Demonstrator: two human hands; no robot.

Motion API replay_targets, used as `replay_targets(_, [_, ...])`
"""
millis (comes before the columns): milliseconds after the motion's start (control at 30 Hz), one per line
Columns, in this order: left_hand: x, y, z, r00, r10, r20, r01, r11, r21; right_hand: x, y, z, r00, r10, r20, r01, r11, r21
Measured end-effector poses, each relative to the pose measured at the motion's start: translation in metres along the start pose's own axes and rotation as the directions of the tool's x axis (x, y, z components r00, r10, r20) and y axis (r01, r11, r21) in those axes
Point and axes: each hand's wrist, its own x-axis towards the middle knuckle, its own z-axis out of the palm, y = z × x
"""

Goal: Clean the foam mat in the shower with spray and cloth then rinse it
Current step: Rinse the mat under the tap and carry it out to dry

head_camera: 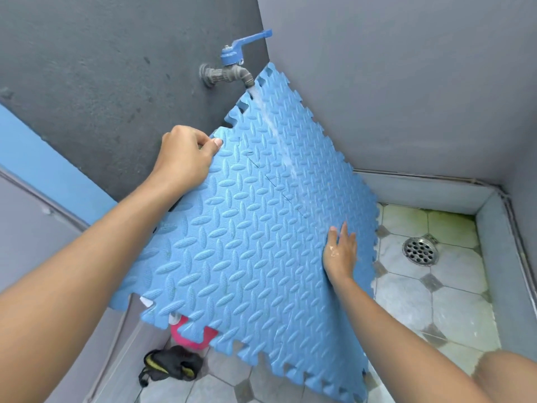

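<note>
One blue foam mat [247, 242], interlocking-edged and embossed with a raised oval tread, held tilted in the shower corner, far top corner just under the spout of the tap [229, 72]. Thin stream of water [276, 126] from the spout, running down the mat's face toward the near right. Left hand [186, 155] at the mat's upper left edge, fingers curled over the edge and thumb pressed on the front face, pinching the foam. Right hand [340, 253] lower right on the face, fingers straight and spread flat against the wet surface, gripping nothing. Tap mounted on the dark grey wall [101, 68], blue lever handle [247, 43] above a grey body. Tiled floor [436, 301] right of the mat, round metal drain [420, 251] set in it near the far right corner. Dark cloth with yellow trim [171, 366] on the floor below the mat's near left edge; pink object [191, 334] partly hidden behind that edge, identity unclear.
</note>
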Motion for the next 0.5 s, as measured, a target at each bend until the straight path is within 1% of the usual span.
replay_targets(100, [0.003, 0.001, -0.002, 0.999, -0.025, 0.024, 0.025, 1.000, 0.006, -0.034, -0.027, 0.011, 0.995, -0.100, -0.029, 0.101, 0.994, 0.043])
replay_targets(167, [0.005, 0.000, -0.002, 0.999, -0.040, 0.032, 0.040, 0.999, -0.004, -0.070, -0.061, 0.022, 0.967, -0.255, -0.015, 0.256, 0.966, 0.049])
replay_targets(200, [0.005, 0.000, -0.002, 0.998, -0.045, 0.035, 0.046, 0.999, -0.004, -0.093, -0.082, 0.027, 0.931, -0.365, 0.009, 0.364, 0.930, 0.046])
replay_targets(267, [0.005, 0.000, -0.002, 0.998, -0.051, 0.038, 0.051, 0.999, 0.002, -0.140, -0.121, 0.035, 0.815, -0.575, 0.071, 0.575, 0.818, 0.031])
replay_targets(300, [0.005, 0.000, -0.002, 0.998, -0.054, 0.040, 0.054, 0.999, 0.005, -0.160, -0.135, 0.038, 0.751, -0.653, 0.099, 0.653, 0.757, 0.031])
replay_targets(367, [0.004, 0.000, -0.004, 0.997, -0.058, 0.047, 0.058, 0.998, 0.000, -0.186, -0.142, 0.037, 0.657, -0.739, 0.148, 0.744, 0.667, 0.028])
replay_targets(433, [0.003, -0.002, -0.005, 0.997, -0.056, 0.055, 0.056, 0.998, -0.010, -0.185, -0.121, 0.033, 0.559, -0.810, 0.178, 0.821, 0.571, 0.016])
replay_targets(500, [0.002, -0.005, -0.005, 0.997, -0.046, 0.061, 0.047, 0.999, -0.012, -0.166, -0.082, 0.022, 0.463, -0.856, 0.231, 0.879, 0.478, 0.008])
